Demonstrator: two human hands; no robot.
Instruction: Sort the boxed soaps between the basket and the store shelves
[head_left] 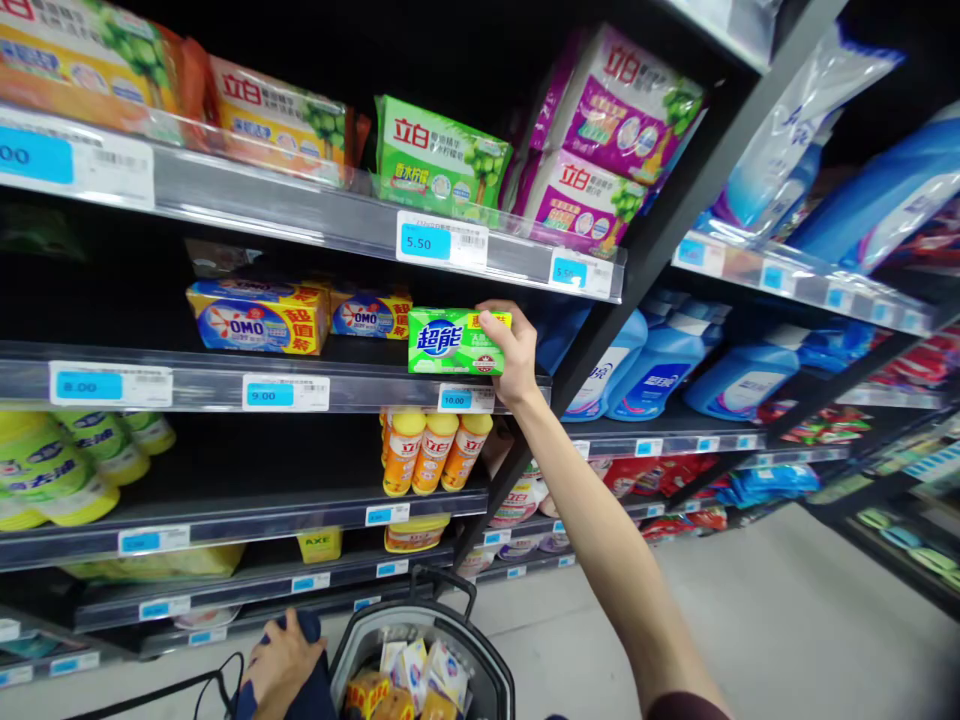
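My right hand is closed round the right end of a green soap pack, its thumb across the front. The pack is at the right end of the middle shelf, above a price tag reading 10.00. To its left on that shelf are an OMO soap box and a smaller OMO pack. My left hand rests on my dark-trousered knee, fingers lying over it, and holds nothing. Beside that knee a grey shopping basket stands on the floor with several packs inside.
Soap packs line the shelf above. Orange bottles and yellow-capped green bottles stand on the shelf below. A dark upright post divides this rack from blue detergent bottles on the right. Grey floor spreads at the lower right.
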